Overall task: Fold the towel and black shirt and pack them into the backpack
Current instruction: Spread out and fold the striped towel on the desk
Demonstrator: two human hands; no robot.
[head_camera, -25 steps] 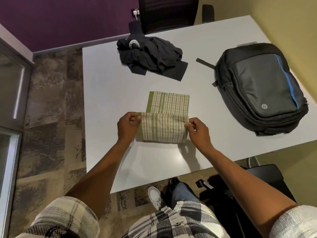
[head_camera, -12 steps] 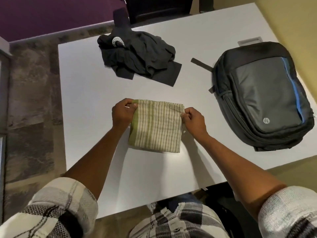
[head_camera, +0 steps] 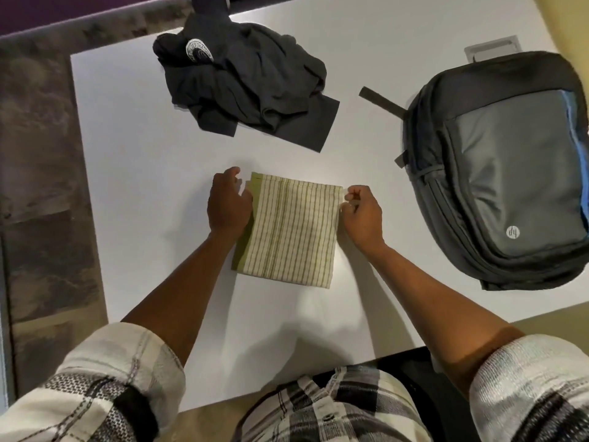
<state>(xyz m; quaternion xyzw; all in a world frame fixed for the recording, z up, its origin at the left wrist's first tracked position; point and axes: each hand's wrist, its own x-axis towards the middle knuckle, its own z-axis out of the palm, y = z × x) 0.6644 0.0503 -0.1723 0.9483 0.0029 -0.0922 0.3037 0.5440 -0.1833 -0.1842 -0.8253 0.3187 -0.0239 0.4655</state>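
Observation:
The green-and-cream striped towel [head_camera: 291, 231] lies folded into a small rectangle on the white table [head_camera: 137, 148], in front of me. My left hand [head_camera: 228, 204] rests at the towel's left edge with loosened fingers, thumb touching the green border. My right hand [head_camera: 361, 213] has its fingers curled at the towel's far right corner and seems to pinch it. The black shirt [head_camera: 242, 87] sits crumpled at the far side of the table. To the right, the grey-and-black backpack [head_camera: 506, 167] lies flat, its zips closed as far as I can see.
A loose backpack strap [head_camera: 381, 98] points towards the shirt. A small grey cable hatch [head_camera: 492, 47] is set in the table behind the backpack. A dark chair [head_camera: 210, 1] stands beyond the far edge. The table's near edge is at my waist.
The near half of the towel was folded away from me onto the far half, and it now lies flat. My left hand's fingers have loosened from the towel's edge.

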